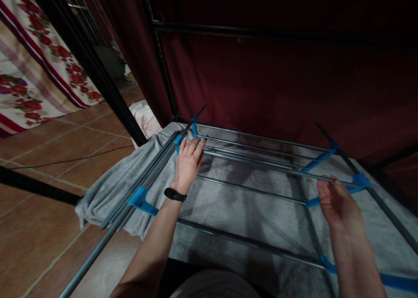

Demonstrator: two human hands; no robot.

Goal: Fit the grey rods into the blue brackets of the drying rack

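Note:
A metal rack (248, 192) of grey rods with blue plastic joints lies over a grey cloth (107, 189). My left hand (189, 160), with a black band on its wrist, lies on the rods near the left blue joint (178, 140), fingers curled over a cross rod (254, 163). My right hand (336, 200) grips the same rod's right end beside another blue joint (359, 181), fingers wrapped over it.
Dark red fabric walls and black frame poles (98, 71) enclose the space. A terracotta tiled floor (48, 150) lies to the left, with a black cable across it. A floral cloth (29, 62) hangs at upper left. Loose long rods (137, 189) lie along the rack's left side.

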